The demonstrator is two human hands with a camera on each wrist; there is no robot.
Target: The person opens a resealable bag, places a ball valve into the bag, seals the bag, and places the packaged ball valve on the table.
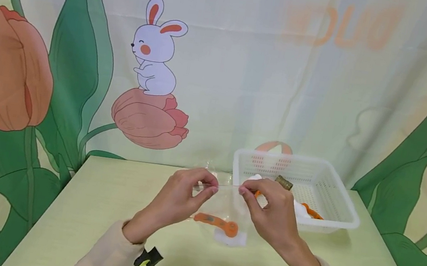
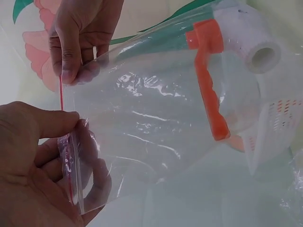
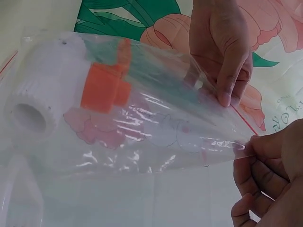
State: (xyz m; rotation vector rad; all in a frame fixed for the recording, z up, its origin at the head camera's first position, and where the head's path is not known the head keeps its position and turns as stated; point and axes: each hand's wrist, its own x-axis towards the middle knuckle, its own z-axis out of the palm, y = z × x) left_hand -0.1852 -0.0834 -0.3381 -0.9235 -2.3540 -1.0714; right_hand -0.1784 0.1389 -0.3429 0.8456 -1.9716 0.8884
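Observation:
Between both hands hangs a clear zip-lock bag (image 2: 142,123) with a red line along its mouth. Inside is a white plastic pipe valve (image 3: 47,80) with an orange handle (image 1: 216,222). My left hand (image 1: 183,193) pinches one side of the bag's mouth between thumb and fingers; in the left wrist view its fingers show through the film. At the other side of the mouth, my right hand (image 1: 274,206) pinches the edge, where the right wrist view shows the film gathered to a point. The valve lies toward the bag's far end from the hands.
A white perforated plastic basket (image 1: 335,206) stands at the back right of the pale table (image 1: 102,208). In it are white and orange pieces and a brownish cylinder (image 1: 284,182). A printed curtain (image 1: 221,83) with a rabbit and tulips hangs behind the table.

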